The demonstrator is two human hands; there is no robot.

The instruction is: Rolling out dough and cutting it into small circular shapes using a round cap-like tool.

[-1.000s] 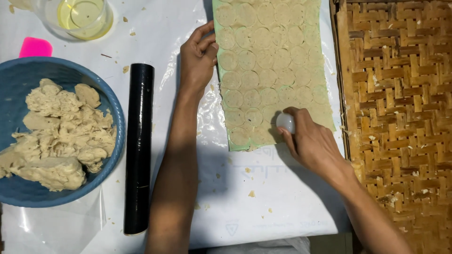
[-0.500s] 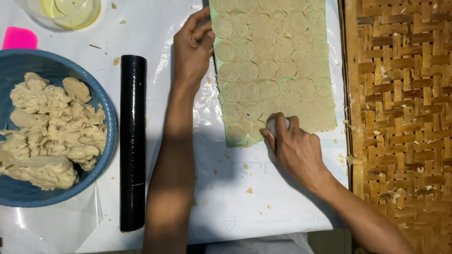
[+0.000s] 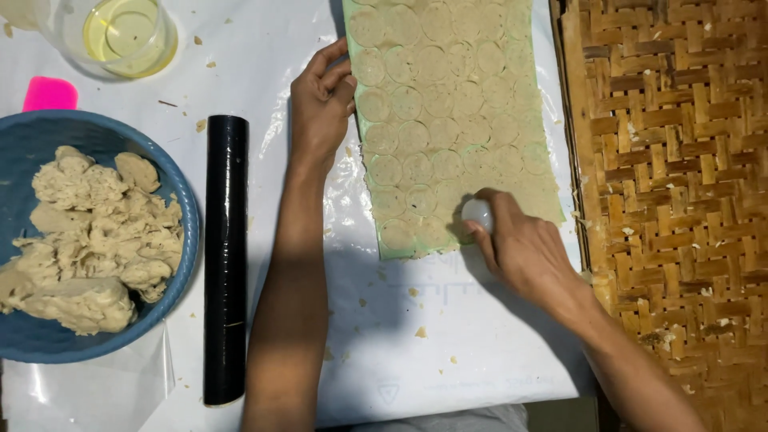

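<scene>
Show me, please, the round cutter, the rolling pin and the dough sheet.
round cutter (image 3: 478,214), head view, white top.
rolling pin (image 3: 226,256), head view, middle of black barrel.
dough sheet (image 3: 448,104), head view, stamped centre.

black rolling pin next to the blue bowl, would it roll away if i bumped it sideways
Probably yes: the black rolling pin is a smooth, even cylinder lying flat on the glossy white sheet, so little would brake it. Leftward, the blue bowl beside it would likely stop it. It looks rigid.
</scene>
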